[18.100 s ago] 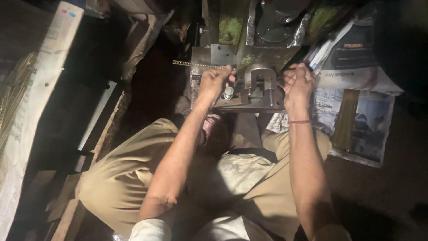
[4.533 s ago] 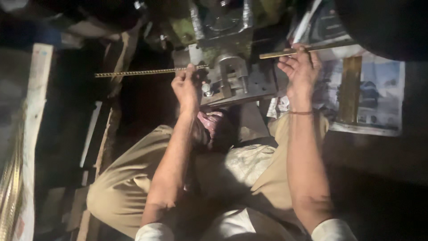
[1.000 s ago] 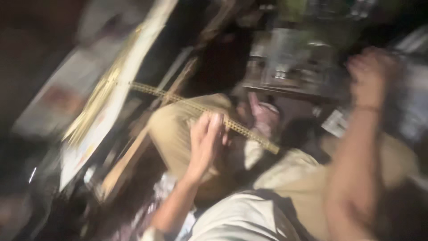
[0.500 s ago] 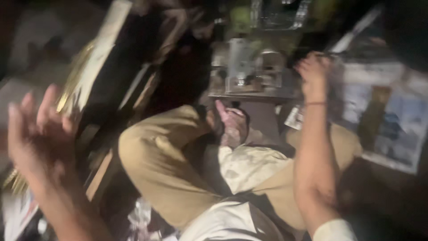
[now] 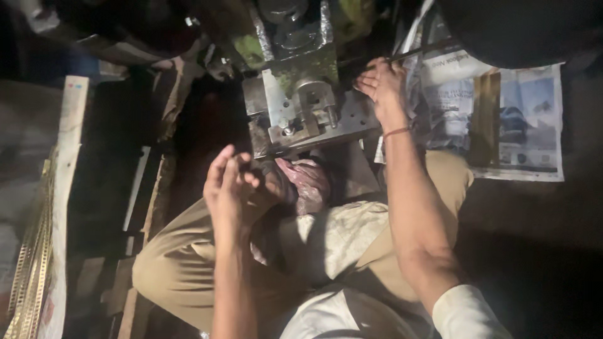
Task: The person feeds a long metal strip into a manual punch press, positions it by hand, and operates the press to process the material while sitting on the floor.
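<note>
1. Half a second ago the left hand (image 5: 235,188) was flung far out to the left with its fingers wide. Now it is back in the middle, in the air just below the machine (image 5: 301,107). The long brass strip it held 1 second ago is gone from it.
2. The left hand holds nothing. Its fingers are loosely curled and a little apart.
3. The right hand (image 5: 384,88) was near the machine's right side then, and it is there now. It rests by the edge, and its fingertips touch a thin dark rod (image 5: 421,51) that runs up to the right. The fingers lie close together and bent. I cannot tell if they pinch the rod.
4. So the machine looks ready for a new piece, I think, and the left hand is free to feed 1 in.
5. A pile of brass strips (image 5: 31,251) lies far to the left, beside a long white board (image 5: 66,188).
6. A newspaper (image 5: 502,119) lies to the right of the machine.
7. The person's bent knees in tan trousers (image 5: 182,270) sit between the body and the machine, with a foot (image 5: 308,182) tucked right under it. It is very dark all around.
</note>
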